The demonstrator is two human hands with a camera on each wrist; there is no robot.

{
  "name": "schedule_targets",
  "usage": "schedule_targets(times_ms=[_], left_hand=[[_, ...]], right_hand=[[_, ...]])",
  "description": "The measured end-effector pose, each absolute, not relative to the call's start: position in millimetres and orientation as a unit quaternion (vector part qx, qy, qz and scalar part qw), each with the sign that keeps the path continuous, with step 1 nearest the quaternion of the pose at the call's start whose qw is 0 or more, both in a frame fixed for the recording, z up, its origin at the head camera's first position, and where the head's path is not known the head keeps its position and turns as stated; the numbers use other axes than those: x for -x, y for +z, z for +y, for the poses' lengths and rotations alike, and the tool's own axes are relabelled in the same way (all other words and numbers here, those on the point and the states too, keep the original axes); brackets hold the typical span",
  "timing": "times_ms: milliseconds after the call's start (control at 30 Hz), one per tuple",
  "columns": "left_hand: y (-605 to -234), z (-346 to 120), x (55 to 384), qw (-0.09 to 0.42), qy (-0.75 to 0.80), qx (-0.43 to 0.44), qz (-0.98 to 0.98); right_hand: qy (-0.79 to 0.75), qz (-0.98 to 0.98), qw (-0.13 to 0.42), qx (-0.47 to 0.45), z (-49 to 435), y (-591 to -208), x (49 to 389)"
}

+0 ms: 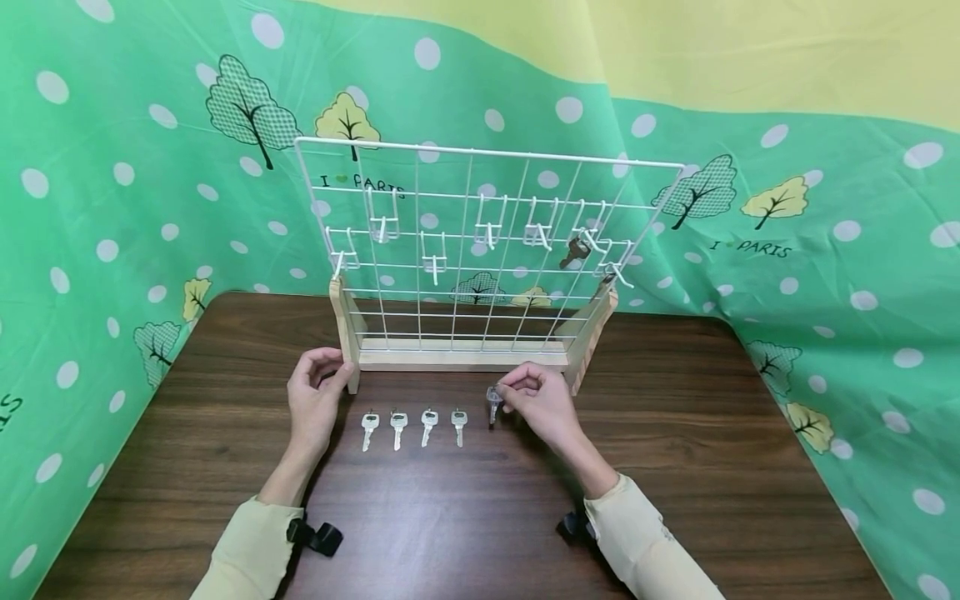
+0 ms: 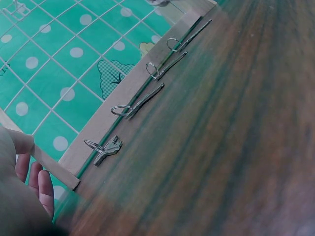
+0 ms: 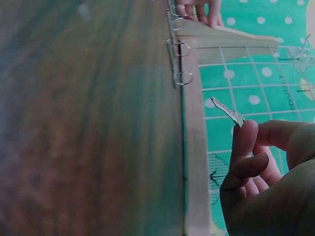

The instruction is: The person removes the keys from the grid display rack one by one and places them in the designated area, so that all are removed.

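My right hand pinches a key between thumb and fingertips, a little above the table in front of the rack. In the right wrist view the blade of this key points up and left, its head hidden by the fingers. At the left end of the white wire rack, my left hand holds the wooden side leg, thumb against its front edge. Several silver keys, each with a small ring, lie in a row on the table between the hands.
Several white hooks sit on the grid at two heights. A dark-looking key hangs from a hook at upper right. A wooden bar joins the rack's legs on the brown table. A green dotted cloth hangs behind.
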State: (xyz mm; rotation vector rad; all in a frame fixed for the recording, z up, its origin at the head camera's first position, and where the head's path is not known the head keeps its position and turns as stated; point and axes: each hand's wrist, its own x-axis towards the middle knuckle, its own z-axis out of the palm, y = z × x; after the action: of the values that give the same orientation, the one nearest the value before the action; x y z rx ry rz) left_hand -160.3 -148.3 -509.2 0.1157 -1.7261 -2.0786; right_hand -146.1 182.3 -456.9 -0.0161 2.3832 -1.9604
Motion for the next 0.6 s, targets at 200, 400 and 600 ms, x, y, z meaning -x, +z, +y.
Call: schedule_targets(times_ms=[200, 400, 600], left_hand=[[-509.1, -148.6, 160.4, 0.215, -0.75, -0.045, -0.624], [-508.4, -148.8, 159.6, 0.215, -0.749, -0.047, -0.625], [-507.9, -148.1, 159.9, 0.213, -0.749, -0.047, -0.625]], right_hand=[[-0.632, 0.774, 0.043, -0.002, 182.0, -462.9, 147.3], [-0.611, 0.788, 0.072, 0.0, 182.0, -470.6, 147.8], [-0.598, 0.797, 0.085, 0.003, 182.3, -476.6, 147.3]])
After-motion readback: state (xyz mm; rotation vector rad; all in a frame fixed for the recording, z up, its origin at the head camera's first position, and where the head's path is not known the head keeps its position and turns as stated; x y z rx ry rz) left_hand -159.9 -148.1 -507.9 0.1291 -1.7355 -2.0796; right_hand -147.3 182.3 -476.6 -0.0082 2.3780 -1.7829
